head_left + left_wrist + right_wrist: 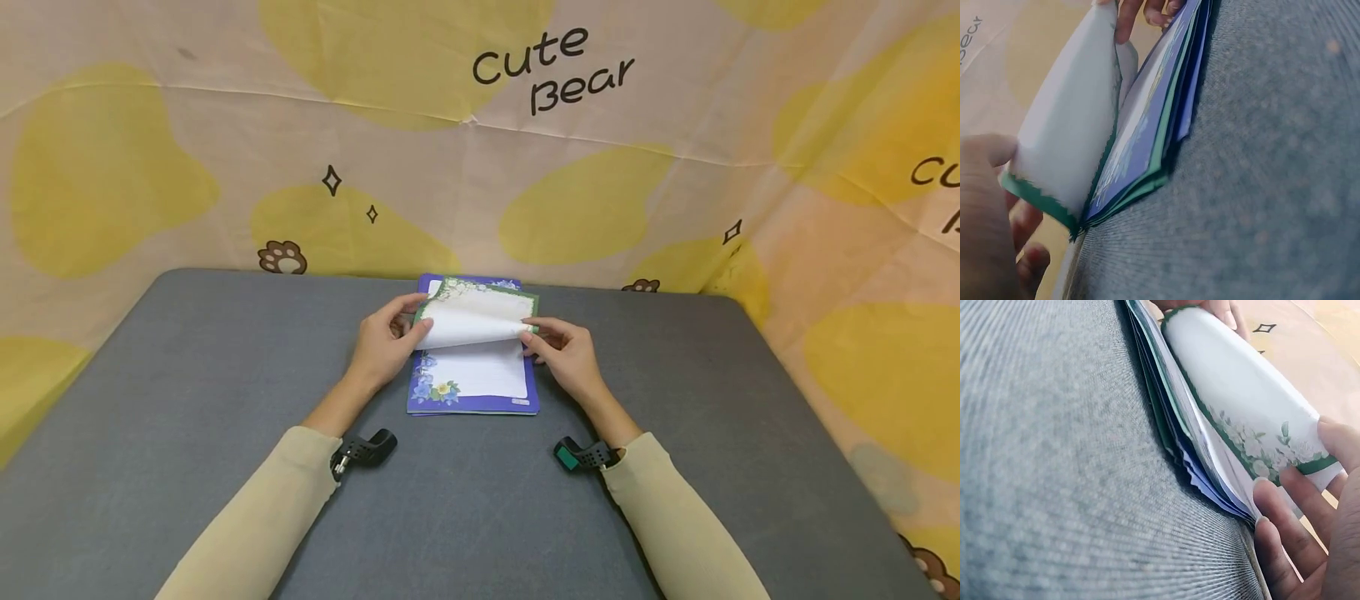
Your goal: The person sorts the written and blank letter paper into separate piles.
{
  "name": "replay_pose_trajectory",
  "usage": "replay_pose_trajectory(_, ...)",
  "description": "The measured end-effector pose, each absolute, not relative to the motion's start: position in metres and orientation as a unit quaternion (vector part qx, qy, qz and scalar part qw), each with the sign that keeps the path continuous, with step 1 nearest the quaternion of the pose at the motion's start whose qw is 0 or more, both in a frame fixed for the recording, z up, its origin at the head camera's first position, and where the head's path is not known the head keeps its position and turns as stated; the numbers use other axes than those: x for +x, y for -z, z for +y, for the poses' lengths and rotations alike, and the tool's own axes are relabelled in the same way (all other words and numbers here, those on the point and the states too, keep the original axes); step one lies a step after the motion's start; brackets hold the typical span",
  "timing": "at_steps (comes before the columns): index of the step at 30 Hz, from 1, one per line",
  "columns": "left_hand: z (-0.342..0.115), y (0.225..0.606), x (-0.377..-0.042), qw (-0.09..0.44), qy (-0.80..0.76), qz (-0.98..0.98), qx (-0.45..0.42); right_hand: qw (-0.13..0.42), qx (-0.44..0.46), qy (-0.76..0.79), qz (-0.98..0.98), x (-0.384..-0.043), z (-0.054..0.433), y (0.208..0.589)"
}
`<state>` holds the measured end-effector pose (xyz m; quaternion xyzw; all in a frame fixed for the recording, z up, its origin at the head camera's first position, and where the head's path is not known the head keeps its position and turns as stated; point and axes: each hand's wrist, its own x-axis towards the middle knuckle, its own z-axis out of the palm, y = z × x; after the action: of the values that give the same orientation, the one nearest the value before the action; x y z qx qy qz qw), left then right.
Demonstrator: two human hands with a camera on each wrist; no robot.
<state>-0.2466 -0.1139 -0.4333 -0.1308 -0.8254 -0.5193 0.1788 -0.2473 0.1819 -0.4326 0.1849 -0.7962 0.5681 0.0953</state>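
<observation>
A green-bordered sheet of paper (480,321) printed with white flowers is bent over, its lower part curled up and showing a plain white back. My left hand (381,340) pinches its left edge between thumb and fingers. At the opposite edge my right hand (564,350) pinches the sheet, and the right wrist view shows the thumb above and fingers below. Beneath lies a stack of sheets (480,379), the top one bordered in blue-purple with blue flowers. Green and blue edges of several sheets (1163,159) fan out in the left wrist view.
The stack rests on a grey table (480,508), near its far edge. Behind hangs a pink and yellow cloth (420,158) with printed lettering. Black straps with small devices (367,448) sit on both wrists, just below the hands.
</observation>
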Motion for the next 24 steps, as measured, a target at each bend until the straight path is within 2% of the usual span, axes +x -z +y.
replay_pose_trajectory(5,-0.112,0.434,-0.247,0.159,0.557,-0.798,-0.167,0.104,0.174,-0.566,-0.799,-0.248,0.183,0.432)
replay_pose_trajectory(11,-0.112,0.433,-0.245,0.130,0.527,-0.819,-0.185,0.127,0.142,-0.558,-0.807,-0.229,0.174,0.404)
replay_pose_trajectory(15,-0.113,0.434,-0.244,0.136,0.515,-0.821,-0.206,0.144,0.150,-0.547,-0.811,-0.226,0.172,0.400)
replay_pose_trajectory(24,-0.113,0.435,-0.245,0.153,0.516,-0.819,-0.201,0.127,0.164,-0.541,-0.815,-0.226,0.173,0.402)
